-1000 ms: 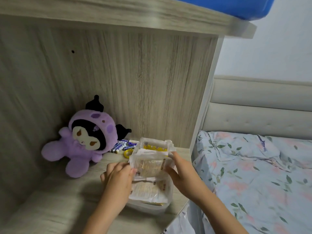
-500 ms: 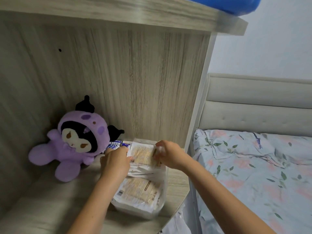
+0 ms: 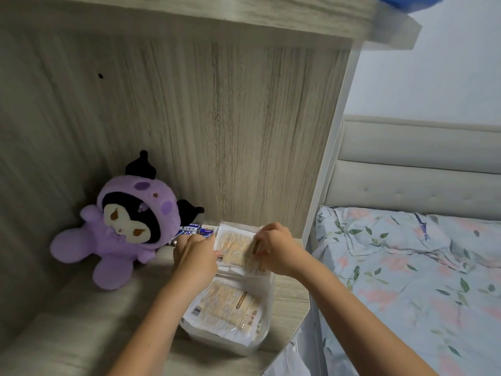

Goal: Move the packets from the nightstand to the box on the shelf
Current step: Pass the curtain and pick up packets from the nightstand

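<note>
Holding a packet [image 3: 235, 246] between both hands, over the far end of the clear plastic box [image 3: 264, 332]. Left hand [image 3: 196, 257] at the packet's left edge, fingers curled against it; right hand [image 3: 279, 249] at its right edge, fingertips pinching the wrapper. Each grip closed on that same packet, held nearly flat with its printed face up. Beneath it, more white packet edges stacked in the far half of the box. Another packet [image 3: 226, 308] lying face up in the near half, barcode toward the left, brown label strip toward the right. Box standing on the wooden shelf [image 3: 81, 321], close to the shelf's right front corner, long side running front to back.

Just behind the box, near the shelf's back edge, a small pile of blue and silver batteries [image 3: 193, 229], partly hidden by the left hand. Left of those, a purple plush toy [image 3: 122, 226] with black ears, sitting toward the back left corner and leaning on the wood-grain back panel [image 3: 217, 131]. Beyond the shelf's right side, a bed with a floral sheet [image 3: 406, 280] and a padded grey headboard [image 3: 420, 172].
</note>
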`<state>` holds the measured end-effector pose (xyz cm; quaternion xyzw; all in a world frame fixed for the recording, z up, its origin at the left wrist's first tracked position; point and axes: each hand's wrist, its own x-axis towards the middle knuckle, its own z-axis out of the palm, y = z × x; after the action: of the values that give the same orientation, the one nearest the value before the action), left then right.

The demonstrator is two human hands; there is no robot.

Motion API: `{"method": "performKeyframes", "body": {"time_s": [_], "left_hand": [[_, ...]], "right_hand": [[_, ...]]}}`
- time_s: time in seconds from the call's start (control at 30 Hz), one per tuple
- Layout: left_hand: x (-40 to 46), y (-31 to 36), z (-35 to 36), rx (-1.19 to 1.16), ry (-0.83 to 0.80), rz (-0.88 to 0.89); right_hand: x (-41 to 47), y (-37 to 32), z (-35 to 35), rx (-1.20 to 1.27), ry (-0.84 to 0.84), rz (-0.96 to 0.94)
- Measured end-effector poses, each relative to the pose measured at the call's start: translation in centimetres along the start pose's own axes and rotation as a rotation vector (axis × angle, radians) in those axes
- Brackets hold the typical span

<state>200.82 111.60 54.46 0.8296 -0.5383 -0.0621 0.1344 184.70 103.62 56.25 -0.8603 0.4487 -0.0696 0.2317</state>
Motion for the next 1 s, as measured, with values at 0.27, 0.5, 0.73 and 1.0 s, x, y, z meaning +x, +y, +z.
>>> {"method": "performKeyframes", "body": {"time_s": [0.27,0.5,0.73,1.0], "left_hand": [[-1.4,1.5,-0.5,0.017,-0.027,-0.056],[-0.9,0.3,-1.4,-0.034,0.037,0.036],[0.1,2.6,-3.3,-0.108,0.103,0.233],[-4.1,11.4,-0.6,-0.1,-0.072,0.697]], "right_hand": [[-0.6,0.2,-0.1,-0.119,-0.043,-0.066],[-2.1,1.7,-0.7,0.135,0.132,-0.014],[-6.8,4.8,-1.9,0.179,0.284,0.173],[-21.1,8.1,-0.9,-0.074,0.265,0.583]]}}
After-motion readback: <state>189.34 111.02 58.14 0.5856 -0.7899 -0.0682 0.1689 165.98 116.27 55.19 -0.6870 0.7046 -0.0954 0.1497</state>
